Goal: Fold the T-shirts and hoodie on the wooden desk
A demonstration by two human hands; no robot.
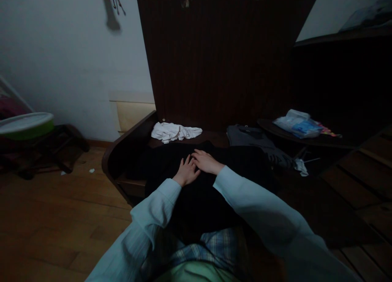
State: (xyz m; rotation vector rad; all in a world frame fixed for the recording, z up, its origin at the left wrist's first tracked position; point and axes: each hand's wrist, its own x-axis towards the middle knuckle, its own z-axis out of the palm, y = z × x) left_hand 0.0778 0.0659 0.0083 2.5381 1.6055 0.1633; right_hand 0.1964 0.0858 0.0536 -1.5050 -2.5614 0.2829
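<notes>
A black garment or cloth (196,204) lies spread over a dark wooden bench (119,155) in front of me; its exact kind is hard to make out in the dim light. My left hand (186,172) rests on it, palm down, with the fingers stretched out. Flat on the same cloth, my right hand (207,161) reaches in from the right, its fingertips meeting or overlapping those of the left. Neither hand grips anything. Behind the hands, a crumpled white cloth (176,132) sits at the back left of the bench.
Dark grey folded fabric (249,137) lies at the bench's back right. Beyond it, a plastic packet (298,125) sits on a dark round surface (272,129). At far left, a green basin (27,127) stands on a dark stand. A tall dark wooden panel (220,61) rises behind.
</notes>
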